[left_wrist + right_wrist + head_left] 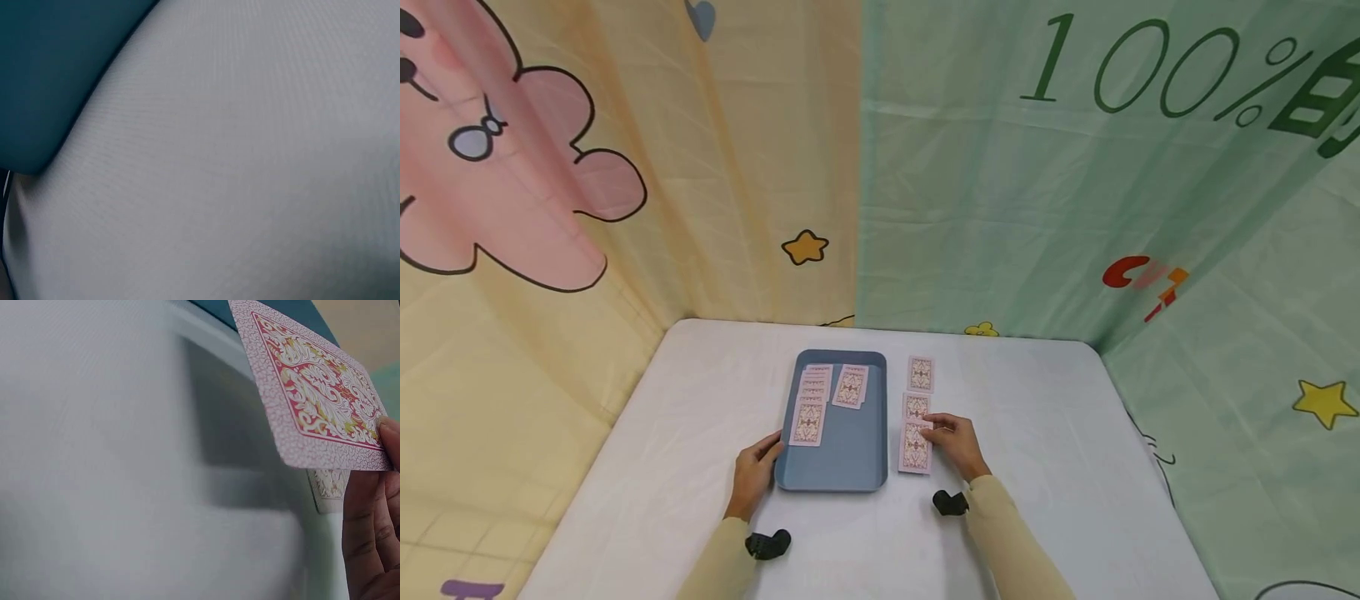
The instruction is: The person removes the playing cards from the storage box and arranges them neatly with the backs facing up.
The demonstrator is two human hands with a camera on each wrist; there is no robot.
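My right hand [957, 444] pinches a playing card [915, 448] by its right edge, the patterned pink-and-red back showing. In the right wrist view the card [328, 384] is lifted and tilted above the white surface, with its shadow below. Behind it lie two more face-down cards on the table, one [916, 406] partly covered by it and another [921, 374] farther back. My left hand [754, 477] holds the left rim of a blue-grey tray [842, 477]. Inside the tray is an overlapping column of face-down cards [808, 422], with a smaller overlapping group [851, 386] to its right.
A white cloth covers the table [1037, 417]. Printed curtains [925, 208] hang along its back and sides. Black straps [767, 544] stick out at both wrists. The left wrist view holds only the tray's corner [44, 81] and white cloth.
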